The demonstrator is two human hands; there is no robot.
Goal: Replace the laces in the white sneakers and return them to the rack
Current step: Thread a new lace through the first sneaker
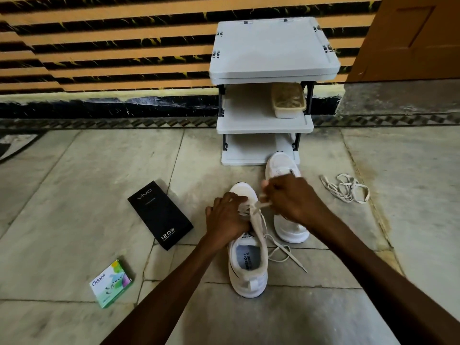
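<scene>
A white sneaker [249,265] stands on the stone floor in front of me, heel toward me. My left hand [227,219] grips its tongue and eyelet area. My right hand [290,197] pinches a white lace [261,204] drawn up from the eyelets; the lace's loose ends [286,255] trail on the floor to the shoe's right. The second white sneaker [286,227] stands just beyond, partly hidden by my right hand. A loose lace [347,188] lies in a heap at the right. The white three-tier rack [266,100] stands against the wall.
A beige lidded container [288,100] sits on the rack's middle shelf. A black vivo box [160,214] and a green Odonil packet [111,283] lie on the floor to the left. A dark mat corner [15,145] shows at far left, a brown door [410,33] at upper right.
</scene>
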